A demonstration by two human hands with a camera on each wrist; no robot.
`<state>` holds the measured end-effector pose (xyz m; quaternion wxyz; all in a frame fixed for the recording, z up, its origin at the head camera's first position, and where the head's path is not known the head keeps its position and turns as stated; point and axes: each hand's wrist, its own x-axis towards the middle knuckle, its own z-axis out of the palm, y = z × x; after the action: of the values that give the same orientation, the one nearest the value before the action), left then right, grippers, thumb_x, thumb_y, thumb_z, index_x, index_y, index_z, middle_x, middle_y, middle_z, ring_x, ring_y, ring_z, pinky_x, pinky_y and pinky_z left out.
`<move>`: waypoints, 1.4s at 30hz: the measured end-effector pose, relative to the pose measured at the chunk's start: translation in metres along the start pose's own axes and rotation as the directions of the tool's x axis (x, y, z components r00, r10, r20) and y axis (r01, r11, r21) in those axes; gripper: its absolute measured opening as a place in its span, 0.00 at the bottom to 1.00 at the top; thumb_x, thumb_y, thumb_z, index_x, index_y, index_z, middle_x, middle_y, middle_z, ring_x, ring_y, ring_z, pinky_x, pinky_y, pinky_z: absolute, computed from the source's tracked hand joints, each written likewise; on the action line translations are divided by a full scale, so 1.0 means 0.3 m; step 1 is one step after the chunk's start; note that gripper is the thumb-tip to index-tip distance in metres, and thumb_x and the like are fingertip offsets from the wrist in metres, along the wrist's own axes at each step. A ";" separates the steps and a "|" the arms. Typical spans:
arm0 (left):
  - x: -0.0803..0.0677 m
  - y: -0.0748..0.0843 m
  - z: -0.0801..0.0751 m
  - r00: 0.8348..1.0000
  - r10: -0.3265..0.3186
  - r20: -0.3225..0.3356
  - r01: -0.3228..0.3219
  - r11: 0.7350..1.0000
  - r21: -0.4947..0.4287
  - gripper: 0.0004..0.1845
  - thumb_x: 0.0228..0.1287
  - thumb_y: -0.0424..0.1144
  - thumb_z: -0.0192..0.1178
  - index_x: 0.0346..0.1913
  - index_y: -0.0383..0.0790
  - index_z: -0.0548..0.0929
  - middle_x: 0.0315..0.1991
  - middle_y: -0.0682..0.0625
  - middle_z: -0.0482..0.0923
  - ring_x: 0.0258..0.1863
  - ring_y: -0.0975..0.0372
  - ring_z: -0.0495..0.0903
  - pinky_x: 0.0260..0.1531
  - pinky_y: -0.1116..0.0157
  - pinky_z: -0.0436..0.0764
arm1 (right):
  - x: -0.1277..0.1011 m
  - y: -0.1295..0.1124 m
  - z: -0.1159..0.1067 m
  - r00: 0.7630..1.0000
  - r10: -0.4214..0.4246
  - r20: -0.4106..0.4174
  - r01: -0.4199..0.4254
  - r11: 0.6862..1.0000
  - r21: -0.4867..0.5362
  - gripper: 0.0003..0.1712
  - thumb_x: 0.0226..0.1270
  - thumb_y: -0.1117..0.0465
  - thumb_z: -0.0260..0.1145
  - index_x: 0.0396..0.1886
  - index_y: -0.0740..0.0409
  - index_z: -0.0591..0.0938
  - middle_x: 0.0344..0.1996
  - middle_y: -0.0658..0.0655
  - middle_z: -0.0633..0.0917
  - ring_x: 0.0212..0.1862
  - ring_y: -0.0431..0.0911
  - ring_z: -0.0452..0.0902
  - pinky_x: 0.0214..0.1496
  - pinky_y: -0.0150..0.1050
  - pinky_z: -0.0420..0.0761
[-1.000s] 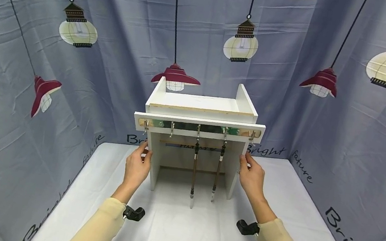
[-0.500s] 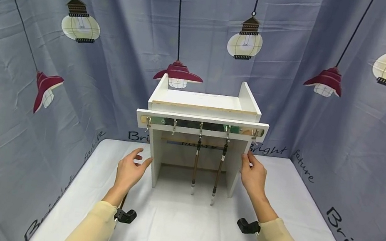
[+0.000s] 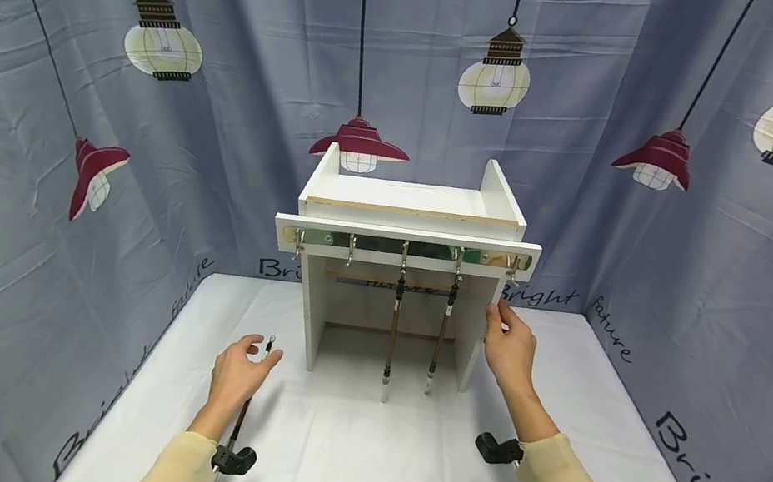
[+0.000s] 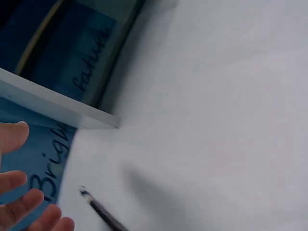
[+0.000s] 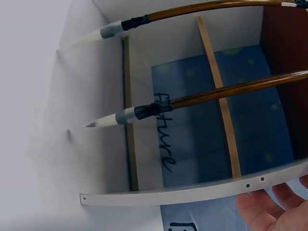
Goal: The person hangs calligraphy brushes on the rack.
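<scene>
My right hand (image 3: 507,351) rests against the right side panel of the white wooden rack with a row of metal hooks (image 3: 406,248), fingers fairly straight along the panel's front edge, thumb on the near side; nothing is curled round it. Just left of that hand, inside the rack, two brown-handled calligraphy brushes with white tips (image 3: 393,331) hang from the middle hooks, tips pointing down just above the white tablecloth (image 3: 382,459). The right wrist view shows both brushes (image 5: 202,98) close up in front of the rack's back slats.

My left hand (image 3: 236,373) is lowered over the cloth, well apart from the rack's left leg, fingers loosely spread and holding nothing. A third dark brown brush with a small loop at its end (image 3: 249,400) lies on the cloth just beside and partly under that hand; the left wrist view shows its end (image 4: 98,209) near my fingertips (image 4: 29,204), not touching them.
</scene>
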<state>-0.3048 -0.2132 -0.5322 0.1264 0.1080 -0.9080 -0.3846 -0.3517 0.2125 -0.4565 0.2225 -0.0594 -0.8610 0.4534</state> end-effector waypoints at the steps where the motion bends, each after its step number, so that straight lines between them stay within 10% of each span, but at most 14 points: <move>1: -0.008 -0.014 0.007 1.000 -0.013 0.007 0.013 1.000 0.012 0.32 0.67 0.54 0.66 0.67 0.39 0.78 0.58 0.34 0.82 0.57 0.38 0.80 0.51 0.40 0.79 | 0.000 0.001 0.000 1.000 0.000 0.000 0.000 1.000 0.001 0.31 0.84 0.46 0.52 0.75 0.58 0.73 0.63 0.68 0.82 0.49 0.62 0.88 0.43 0.50 0.86; 8: -0.056 -0.086 0.049 0.997 -0.079 0.018 0.077 0.993 0.091 0.30 0.66 0.51 0.67 0.65 0.38 0.80 0.56 0.34 0.82 0.52 0.39 0.82 0.41 0.42 0.82 | 0.002 0.010 0.004 1.000 -0.003 -0.006 0.003 1.000 0.016 0.31 0.83 0.45 0.52 0.75 0.57 0.73 0.62 0.68 0.83 0.47 0.61 0.89 0.39 0.39 0.84; 42: -0.041 -0.181 0.130 0.996 -0.070 -0.057 0.079 0.979 0.190 0.22 0.69 0.38 0.61 0.63 0.34 0.80 0.45 0.31 0.81 0.38 0.38 0.83 0.27 0.47 0.80 | -0.011 0.004 0.014 1.000 0.028 -0.009 -0.028 0.999 0.032 0.34 0.83 0.42 0.51 0.75 0.59 0.71 0.64 0.68 0.81 0.51 0.62 0.88 0.47 0.55 0.88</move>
<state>-0.2999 -0.2204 -0.5995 0.1236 0.1631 -0.9327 -0.2971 -0.3506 0.2092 -0.4605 0.2211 -0.0697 -0.8517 0.4700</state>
